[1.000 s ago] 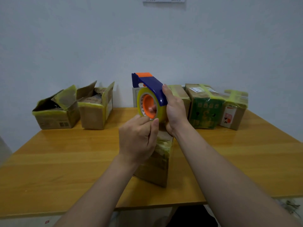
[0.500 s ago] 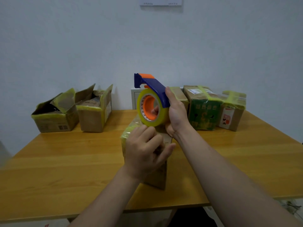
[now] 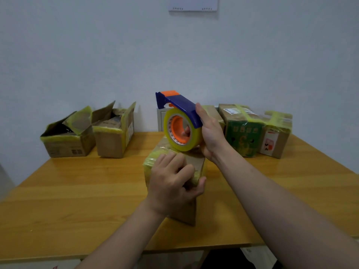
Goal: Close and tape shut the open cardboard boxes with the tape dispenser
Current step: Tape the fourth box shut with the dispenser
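— Cardboard, soft and already banded in yellowish film: the box (image 3: 191, 167) at the table's (image 3: 77, 191) middle is pinned by the left hand (image 3: 172, 185), fingers curled on its near top edge

— Risk is judged in the strip: if slack is allowed, wrinkling is likely. The blue-and-orange tape dispenser (image 3: 181, 125) is gripped by the right hand (image 3: 210, 136) above the box; two open boxes (image 3: 87, 133) are left at the far left

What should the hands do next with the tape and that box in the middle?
Probably pull the dispenser away across the middle box, laying tape over its top. The right hand holds the dispenser just above the box's far edge, while the left hand presses down on the near top edge, seemingly pinning the tape end there.
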{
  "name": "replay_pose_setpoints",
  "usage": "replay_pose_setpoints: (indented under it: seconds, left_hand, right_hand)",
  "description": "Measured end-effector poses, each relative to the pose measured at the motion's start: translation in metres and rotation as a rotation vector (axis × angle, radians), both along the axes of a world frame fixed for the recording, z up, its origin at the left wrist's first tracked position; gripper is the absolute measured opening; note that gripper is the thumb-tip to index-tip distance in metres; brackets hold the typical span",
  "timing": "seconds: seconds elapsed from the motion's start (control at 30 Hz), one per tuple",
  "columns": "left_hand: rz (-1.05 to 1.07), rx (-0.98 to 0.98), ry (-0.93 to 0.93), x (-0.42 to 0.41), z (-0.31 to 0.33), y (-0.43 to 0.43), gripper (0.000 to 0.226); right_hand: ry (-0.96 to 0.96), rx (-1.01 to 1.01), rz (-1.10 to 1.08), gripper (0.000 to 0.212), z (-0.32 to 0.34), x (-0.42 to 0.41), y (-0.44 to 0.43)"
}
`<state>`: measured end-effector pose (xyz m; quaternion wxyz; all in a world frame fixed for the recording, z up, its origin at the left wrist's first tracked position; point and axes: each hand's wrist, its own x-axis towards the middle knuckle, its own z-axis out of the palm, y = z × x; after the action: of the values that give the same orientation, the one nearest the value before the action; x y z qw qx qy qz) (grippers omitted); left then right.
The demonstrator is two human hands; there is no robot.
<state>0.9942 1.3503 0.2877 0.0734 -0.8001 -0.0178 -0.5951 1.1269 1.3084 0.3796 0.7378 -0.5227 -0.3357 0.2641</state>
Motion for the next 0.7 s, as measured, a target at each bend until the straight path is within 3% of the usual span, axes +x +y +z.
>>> replay_pose_setpoints:
  seconds: [0.13, 0.27, 0.37, 0.5, 0.6, 0.7]
  left_hand:
    - [-0.043, -0.114, -0.009, -0.006, -0.002, -0.002, 0.049]
    - [0.096, -0.801, -0.207, -0.014, 0.000, 0.006, 0.037]
    - [-0.066, -1.179, -0.395, -0.010, 0.002, 0.012, 0.029]
    - [-0.095, -1.268, -0.559, -0.004, 0.001, 0.014, 0.032]
    - [-0.068, -1.400, -0.597, -0.005, 0.001, 0.011, 0.015]
    - [-0.049, -1.376, -0.576, -0.007, 0.002, 0.013, 0.022]
  right_hand:
    - [0.142, 0.101, -0.078, 0.043, -0.009, 0.001, 0.006]
    - [0.212, 0.168, -0.143, 0.043, -0.014, 0.001, 0.008]
    - [0.171, 0.173, -0.153, 0.041, -0.014, -0.005, 0.009]
    - [0.062, 0.161, -0.133, 0.029, -0.014, -0.013, 0.010]
    - [0.042, 0.157, -0.136, 0.027, -0.014, -0.015, 0.009]
    - [0.043, 0.158, -0.150, 0.027, -0.013, -0.016, 0.009]
